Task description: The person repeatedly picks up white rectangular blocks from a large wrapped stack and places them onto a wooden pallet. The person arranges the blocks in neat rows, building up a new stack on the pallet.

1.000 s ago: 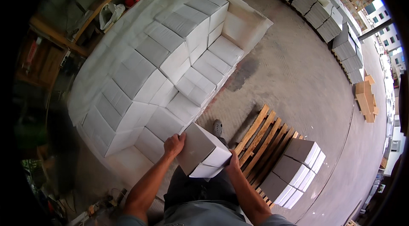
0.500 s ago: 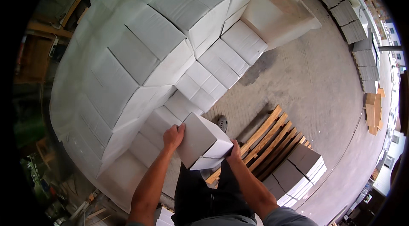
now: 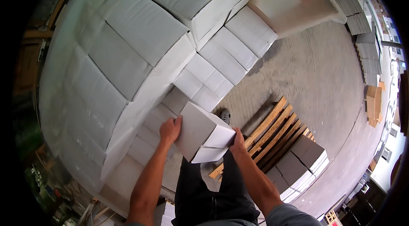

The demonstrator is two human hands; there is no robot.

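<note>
Between my two hands, in front of my thighs, I hold a white cardboard box (image 3: 195, 130), tilted, with its seamed side toward my right. My left hand (image 3: 171, 129) is closed against its left edge. On the opposite side my right hand (image 3: 238, 140) grips the edge by the seam. Just beyond the box lies a lower row of white cartons (image 3: 203, 77), forming a step in front of a tall stack of larger white cartons (image 3: 140, 30) at the left. The held box hides part of the lower row.
A slatted wooden pallet (image 3: 272, 134) lies on the concrete floor to my right, with several white boxes (image 3: 300, 162) at its near end. A pale sheet (image 3: 294, 2) extends from the stack's far end. Grey stacks (image 3: 351, 7) line the far right, near a brown carton (image 3: 373, 102).
The view has shifted closer to the tall stack, which looks larger now. The box is still in both hands and turned a little, so more of its seamed side shows.
</note>
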